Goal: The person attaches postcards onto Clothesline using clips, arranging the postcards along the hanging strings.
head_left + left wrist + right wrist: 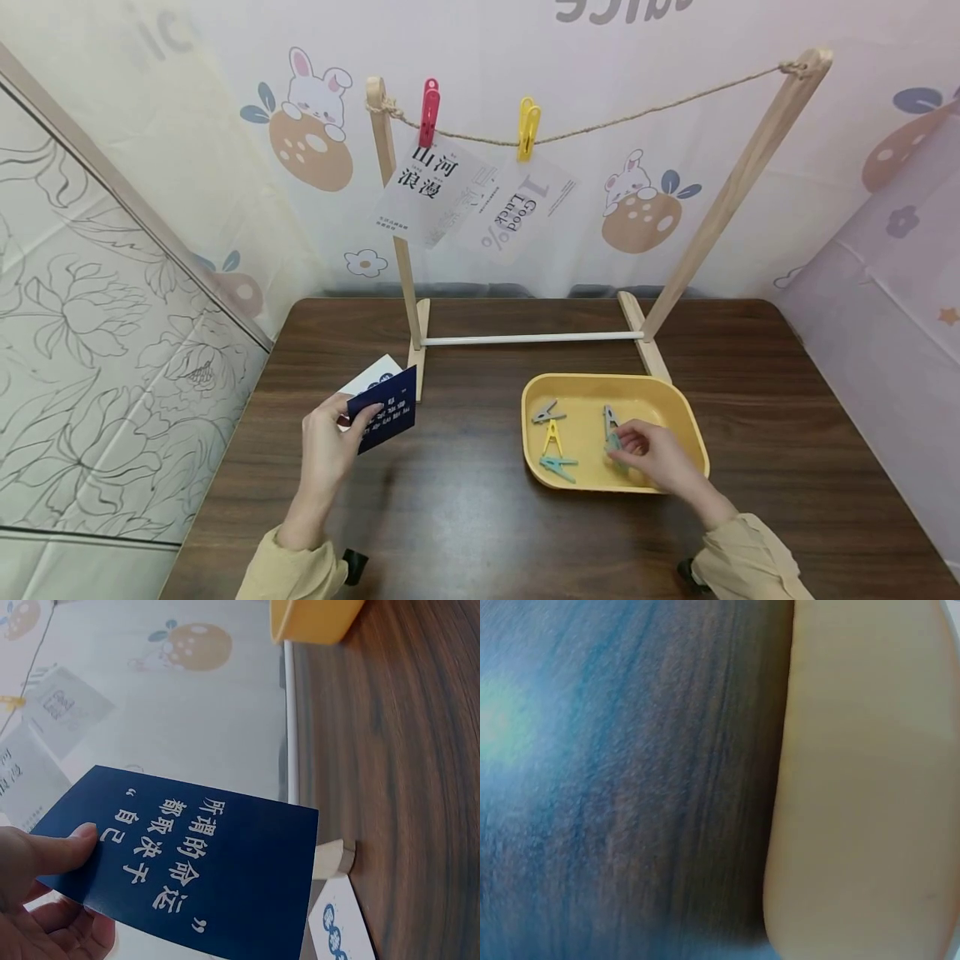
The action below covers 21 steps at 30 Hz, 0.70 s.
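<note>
My left hand (327, 443) pinches a navy card (384, 410) at lower left; my right hand (651, 454) curls onto a teal peg (612, 440) in the yellow tray (678, 403). I judge the shallow one-corner pinch could let the card slip.

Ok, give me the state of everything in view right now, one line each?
Blue card: held up in left hand.
Right hand: in yellow tray, fingers on a teal peg.
Red peg: clipped on string, holding a card.
Yellow peg: clipped on string, holding a card.
Three more pegs: loose in tray.
</note>
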Available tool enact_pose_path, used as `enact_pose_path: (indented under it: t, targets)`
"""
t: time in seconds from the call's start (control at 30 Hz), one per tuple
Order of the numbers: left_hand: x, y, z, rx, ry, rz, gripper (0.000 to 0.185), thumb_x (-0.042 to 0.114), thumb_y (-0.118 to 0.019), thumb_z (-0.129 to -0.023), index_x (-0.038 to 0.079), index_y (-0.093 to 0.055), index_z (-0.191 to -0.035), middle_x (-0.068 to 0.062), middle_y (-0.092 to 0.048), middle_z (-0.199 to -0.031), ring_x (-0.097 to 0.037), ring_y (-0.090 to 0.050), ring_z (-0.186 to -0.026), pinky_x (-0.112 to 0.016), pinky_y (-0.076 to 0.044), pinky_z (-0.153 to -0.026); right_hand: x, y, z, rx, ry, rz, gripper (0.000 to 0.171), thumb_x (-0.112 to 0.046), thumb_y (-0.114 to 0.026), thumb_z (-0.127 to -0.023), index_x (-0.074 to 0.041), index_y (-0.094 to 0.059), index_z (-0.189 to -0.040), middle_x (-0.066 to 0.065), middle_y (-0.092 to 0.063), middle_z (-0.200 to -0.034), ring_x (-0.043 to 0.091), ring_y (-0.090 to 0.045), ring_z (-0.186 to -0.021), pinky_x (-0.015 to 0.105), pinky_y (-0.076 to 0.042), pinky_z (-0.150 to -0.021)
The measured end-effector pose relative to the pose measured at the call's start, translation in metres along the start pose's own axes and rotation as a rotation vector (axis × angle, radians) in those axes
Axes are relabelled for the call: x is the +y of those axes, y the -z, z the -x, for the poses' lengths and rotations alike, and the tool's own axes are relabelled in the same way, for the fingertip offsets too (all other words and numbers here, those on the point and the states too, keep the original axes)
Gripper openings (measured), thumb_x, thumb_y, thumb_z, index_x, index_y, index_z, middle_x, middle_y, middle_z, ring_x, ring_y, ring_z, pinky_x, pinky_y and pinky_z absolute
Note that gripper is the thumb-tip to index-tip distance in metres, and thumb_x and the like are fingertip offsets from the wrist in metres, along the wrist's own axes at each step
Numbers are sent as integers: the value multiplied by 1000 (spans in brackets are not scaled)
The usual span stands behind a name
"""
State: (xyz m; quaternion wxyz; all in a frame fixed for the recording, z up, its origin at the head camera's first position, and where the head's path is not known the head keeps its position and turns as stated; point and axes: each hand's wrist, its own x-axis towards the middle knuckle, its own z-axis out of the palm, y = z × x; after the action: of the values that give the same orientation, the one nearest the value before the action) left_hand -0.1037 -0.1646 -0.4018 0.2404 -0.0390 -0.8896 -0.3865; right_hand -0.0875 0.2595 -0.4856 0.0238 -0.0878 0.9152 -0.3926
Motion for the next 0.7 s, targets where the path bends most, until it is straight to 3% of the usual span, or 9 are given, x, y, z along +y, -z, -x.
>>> enact_pose_path:
  t: [0.33,0.7]
  targets:
    - [20,-11,-5,-36,-20,51,10,6,-74,-70,3,-65,-69,-3,-60,-64,-13,-53,-58,-28,-45,-50,-9,8,0,104,-57,-83,25,-11,-73,-72,3,-60,-89,5,-59,-76,7,-54,-66,22,-47,-57]
    - [40,-29,-10,-161,-54,81,12,10,-72,-72,1,-64,-71,-7,-62,-67,-12,-55,-51,-20,-43,-44,-25,11,3,206,-29,-218,25,-1,-69,-74,8,-57,-95,14,-60,-82,5,-56,-68,19,-48,-59]
